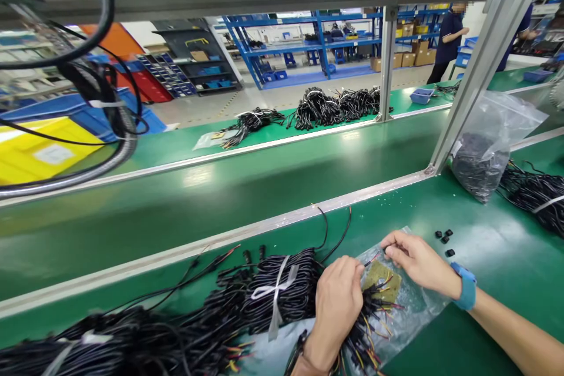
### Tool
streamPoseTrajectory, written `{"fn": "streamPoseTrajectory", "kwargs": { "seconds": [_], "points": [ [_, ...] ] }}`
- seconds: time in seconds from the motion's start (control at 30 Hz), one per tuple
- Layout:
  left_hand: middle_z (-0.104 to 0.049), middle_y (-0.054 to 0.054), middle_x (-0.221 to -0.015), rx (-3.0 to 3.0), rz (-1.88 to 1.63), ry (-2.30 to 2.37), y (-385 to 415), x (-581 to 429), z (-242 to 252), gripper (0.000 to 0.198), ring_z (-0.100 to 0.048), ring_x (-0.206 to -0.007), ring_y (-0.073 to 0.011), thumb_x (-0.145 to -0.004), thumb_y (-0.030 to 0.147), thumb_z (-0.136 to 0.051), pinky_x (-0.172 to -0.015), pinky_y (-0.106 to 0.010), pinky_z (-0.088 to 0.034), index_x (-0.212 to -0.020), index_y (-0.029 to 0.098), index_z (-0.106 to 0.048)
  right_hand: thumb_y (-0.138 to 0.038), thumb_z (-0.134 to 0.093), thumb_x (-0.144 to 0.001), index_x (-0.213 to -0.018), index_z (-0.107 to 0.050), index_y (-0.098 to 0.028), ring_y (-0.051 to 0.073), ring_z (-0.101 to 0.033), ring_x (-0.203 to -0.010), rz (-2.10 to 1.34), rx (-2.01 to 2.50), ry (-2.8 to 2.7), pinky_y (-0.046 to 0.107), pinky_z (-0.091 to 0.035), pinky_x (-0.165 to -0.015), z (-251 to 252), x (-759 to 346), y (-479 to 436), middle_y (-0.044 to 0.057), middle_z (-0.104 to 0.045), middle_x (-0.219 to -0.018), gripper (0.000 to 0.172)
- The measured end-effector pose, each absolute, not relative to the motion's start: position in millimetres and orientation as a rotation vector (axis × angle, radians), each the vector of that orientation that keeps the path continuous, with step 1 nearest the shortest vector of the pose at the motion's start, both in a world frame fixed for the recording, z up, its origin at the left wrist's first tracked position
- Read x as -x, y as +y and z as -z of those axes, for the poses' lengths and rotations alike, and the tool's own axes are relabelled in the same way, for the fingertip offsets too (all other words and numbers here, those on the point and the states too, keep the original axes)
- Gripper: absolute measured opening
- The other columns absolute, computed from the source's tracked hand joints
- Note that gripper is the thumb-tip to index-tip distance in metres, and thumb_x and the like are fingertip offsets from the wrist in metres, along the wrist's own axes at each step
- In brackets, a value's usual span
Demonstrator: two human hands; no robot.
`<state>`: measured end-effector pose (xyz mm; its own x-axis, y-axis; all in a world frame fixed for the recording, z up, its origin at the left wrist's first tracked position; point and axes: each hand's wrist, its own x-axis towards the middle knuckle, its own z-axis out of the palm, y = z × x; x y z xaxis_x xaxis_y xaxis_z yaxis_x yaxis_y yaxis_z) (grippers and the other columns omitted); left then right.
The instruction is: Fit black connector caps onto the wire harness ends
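Note:
My left hand [338,299] is closed on a black cable, whose thin stripped end with a reddish wire [374,258] points toward my right hand. My right hand [416,259], wearing a blue wristband [466,286], pinches a small black cap-like part [386,249] just beyond that wire end. Below both hands lies a clear plastic bag [412,320] with a yellowish-brown pad [382,280] on it. Cable ends with red, yellow and black wires [370,329] fan out over the pad. Several small black parts [445,239] sit right of my right hand.
Tied black cable bundles [284,285] cover the bench to the left. A clear bag of small dark parts [480,158] leans near a metal post [480,64]. Beyond the metal rail [282,222] runs a green belt [264,182]. More cables [317,108] lie behind; a person [449,38] stands farther off.

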<state>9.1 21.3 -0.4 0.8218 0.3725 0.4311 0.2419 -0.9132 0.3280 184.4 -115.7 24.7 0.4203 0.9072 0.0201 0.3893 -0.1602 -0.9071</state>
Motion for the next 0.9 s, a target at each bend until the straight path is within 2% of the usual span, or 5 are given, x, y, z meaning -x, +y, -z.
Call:
{"fn": "streamPoseTrajectory", "kwargs": {
  "seconds": [0.23,0.57,0.8,0.9],
  "points": [
    [-0.055,-0.001,-0.071,-2.753,-0.739,0.466,20.5,-9.8,1.8,0.029,-0.054,-0.068,-0.0169,-0.104,0.021,-0.038,-0.064,-0.030,-0.039,-0.079,0.021,-0.052,-0.032,-0.051,-0.101,-0.105,-0.062,-0.019,0.017,-0.061,-0.071,-0.844,1.630,-1.008,0.028,-0.049,-0.065,-15.1,-179.9,-114.2,0.005,-0.071,-0.089,0.018],
    [-0.057,-0.002,-0.074,-2.733,-0.684,0.450,21.1,-9.7,-2.7,0.029,-0.054,-0.071,-0.0169,-0.104,0.023,-0.037,-0.067,-0.030,-0.040,-0.079,0.021,-0.052,-0.039,-0.051,-0.102,-0.103,-0.062,-0.020,0.016,-0.060,-0.068,-0.801,1.667,-1.040,0.027,-0.048,-0.063,-16.0,-181.3,-113.6,0.004,-0.070,-0.088,0.022],
    [-0.057,-0.002,-0.075,-2.731,-0.629,0.431,21.3,-8.7,-2.9,0.028,-0.054,-0.071,-0.0174,-0.104,0.022,-0.039,-0.067,-0.030,-0.041,-0.080,0.021,-0.054,-0.035,-0.052,-0.102,-0.103,-0.063,-0.020,0.017,-0.061,-0.071,-0.745,1.702,-1.093,0.028,-0.048,-0.065,-18.8,-180.7,-113.7,0.003,-0.068,-0.085,0.019],
    [-0.058,-0.002,-0.075,-2.731,-0.611,0.427,21.0,-8.1,-2.5,0.029,-0.053,-0.072,-0.0176,-0.104,0.021,-0.038,-0.068,-0.030,-0.041,-0.080,0.020,-0.054,-0.031,-0.053,-0.101,-0.102,-0.065,-0.021,0.018,-0.062,-0.079,-0.705,1.707,-1.137,0.029,-0.049,-0.071,-23.3,-181.8,-114.0,0.003,-0.068,-0.087,0.016]
  ]
}}
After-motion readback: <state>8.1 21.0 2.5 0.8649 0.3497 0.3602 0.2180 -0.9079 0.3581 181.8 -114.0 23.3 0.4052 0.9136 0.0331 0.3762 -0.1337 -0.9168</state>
